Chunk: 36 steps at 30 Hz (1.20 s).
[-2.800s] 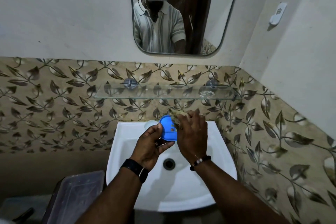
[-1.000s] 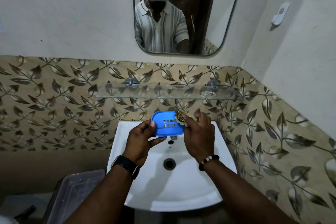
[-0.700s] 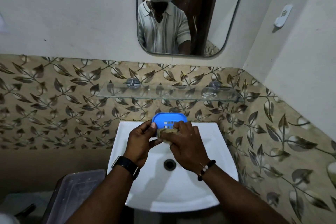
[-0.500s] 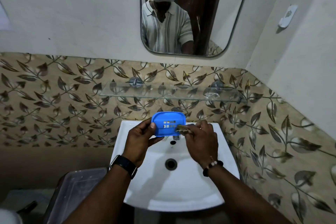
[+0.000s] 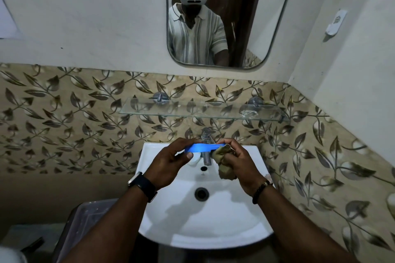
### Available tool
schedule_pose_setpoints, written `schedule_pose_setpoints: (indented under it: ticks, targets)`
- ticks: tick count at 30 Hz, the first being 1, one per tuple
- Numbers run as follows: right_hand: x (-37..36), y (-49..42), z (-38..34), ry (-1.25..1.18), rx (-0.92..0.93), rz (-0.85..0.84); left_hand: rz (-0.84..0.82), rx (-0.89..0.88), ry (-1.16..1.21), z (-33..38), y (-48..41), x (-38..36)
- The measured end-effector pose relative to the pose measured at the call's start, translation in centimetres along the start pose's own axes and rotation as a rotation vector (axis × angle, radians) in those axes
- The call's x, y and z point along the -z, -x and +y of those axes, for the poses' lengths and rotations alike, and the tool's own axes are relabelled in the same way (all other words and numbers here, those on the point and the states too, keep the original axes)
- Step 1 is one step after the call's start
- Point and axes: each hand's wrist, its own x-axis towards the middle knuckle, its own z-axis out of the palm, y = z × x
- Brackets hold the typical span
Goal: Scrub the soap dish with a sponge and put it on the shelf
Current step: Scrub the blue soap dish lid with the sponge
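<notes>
The blue soap dish (image 5: 203, 148) is held nearly level and edge-on over the back of the white sink (image 5: 205, 226), in front of the tap (image 5: 206, 147). My left hand (image 5: 173, 160) grips its left end. My right hand (image 5: 239, 161) holds a brownish sponge (image 5: 224, 162) and touches the dish's right end with its fingertips; the sponge hangs below the dish's right end. The glass shelf (image 5: 203, 111) is fixed to the tiled wall above the tap, with nothing on its middle.
A mirror (image 5: 220, 15) hangs above the shelf. A small clear object (image 5: 248, 113) lies on the shelf's right part. A lidded plastic bin (image 5: 85, 226) stands left of the sink. The right wall (image 5: 352, 92) is close.
The dish has tipped from showing its slotted face to lying nearly flat and edge-on. My right hand now touches its right end, with the sponge below it.
</notes>
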Motion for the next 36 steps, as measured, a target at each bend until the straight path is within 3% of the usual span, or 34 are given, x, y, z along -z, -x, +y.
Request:
schedule_pose_setpoints:
  ticks: [4,8,10,15,19,24,36]
  targets:
    - [-1.0,0.6,0.2,-0.066,0.065,0.041,0.059,0.011,0.043,-0.2,0.0,-0.2]
    - [-2.2,1.0,0.6,0.182,0.122,0.147,0.232,0.301,0.711,0.0,-0.2,-1.5]
    - [-2.5,1.1,1.0,0.371,0.171,0.186,0.274,0.387,0.856,0.1,-0.3,-1.5]
    - [-2.6,1.6,2.1,0.623,0.296,0.138,0.414,0.512,0.785,0.3,-0.7,-1.2]
    - [-3.1,1.6,2.3,0.488,0.255,0.125,0.429,0.505,0.790,0.3,-0.7,-0.8]
    - [-2.1,1.2,2.7,0.310,0.144,0.267,0.455,0.481,0.800,-0.2,-0.2,-0.2]
    - [1.7,-1.4,4.6,0.335,0.001,0.462,0.400,0.486,0.802,-1.4,0.1,1.4]
